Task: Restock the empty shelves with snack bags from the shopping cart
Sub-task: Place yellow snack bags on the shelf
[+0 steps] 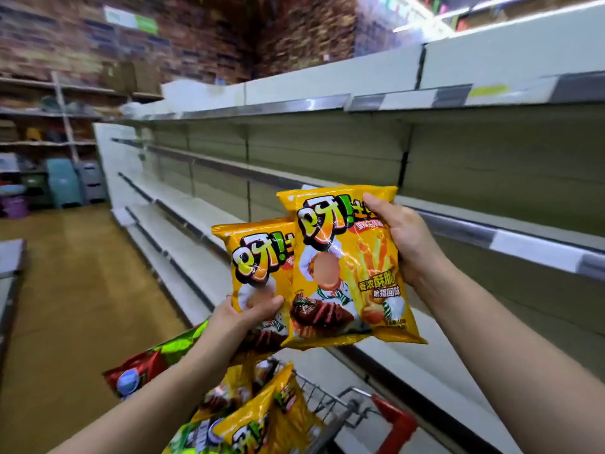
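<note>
I hold two yellow snack bags up in front of the bare shelves (327, 158). My right hand (404, 237) grips the right edge of the front yellow bag (347, 267). My left hand (245, 314) grips the lower part of the second yellow bag (255, 257), which sits behind and to the left of the first. Below them the shopping cart (330, 404) holds several more yellow bags (262, 417), plus a red and green bag (154, 358) at its left.
The white shelving runs along the right side, with several tiers reaching down the aisle. The cart's red handle (396, 417) is at the bottom right. The brown aisle floor (75, 290) stretches to the left. Stocked racks and plastic bins (62, 185) stand at the far end.
</note>
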`<state>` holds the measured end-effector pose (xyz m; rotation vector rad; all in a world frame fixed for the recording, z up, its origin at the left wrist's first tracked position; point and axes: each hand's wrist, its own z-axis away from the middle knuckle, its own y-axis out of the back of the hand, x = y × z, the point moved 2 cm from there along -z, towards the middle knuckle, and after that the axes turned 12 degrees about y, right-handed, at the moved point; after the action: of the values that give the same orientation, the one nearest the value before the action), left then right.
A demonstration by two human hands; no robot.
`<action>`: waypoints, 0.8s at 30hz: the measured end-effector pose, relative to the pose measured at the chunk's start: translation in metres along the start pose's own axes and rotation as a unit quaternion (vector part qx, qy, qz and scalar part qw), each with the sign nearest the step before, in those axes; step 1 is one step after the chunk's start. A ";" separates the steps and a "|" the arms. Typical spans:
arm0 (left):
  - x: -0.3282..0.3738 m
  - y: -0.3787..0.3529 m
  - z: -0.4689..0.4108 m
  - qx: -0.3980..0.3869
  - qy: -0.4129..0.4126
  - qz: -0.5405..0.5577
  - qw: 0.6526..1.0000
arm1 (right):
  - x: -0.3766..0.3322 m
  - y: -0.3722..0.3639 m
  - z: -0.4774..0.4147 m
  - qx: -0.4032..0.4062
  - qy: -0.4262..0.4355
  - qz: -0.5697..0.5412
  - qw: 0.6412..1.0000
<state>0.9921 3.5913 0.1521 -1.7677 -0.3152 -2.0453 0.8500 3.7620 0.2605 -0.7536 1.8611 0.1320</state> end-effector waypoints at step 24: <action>0.133 -0.313 -0.054 -0.277 -0.100 -0.095 0.951 | -0.193 0.320 0.028 0.368 0.092 0.036 0.924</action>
<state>0.7891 3.8240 0.3042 -2.3653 0.0483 -2.2409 0.7391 4.1121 0.3364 -0.1723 1.9117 -0.5865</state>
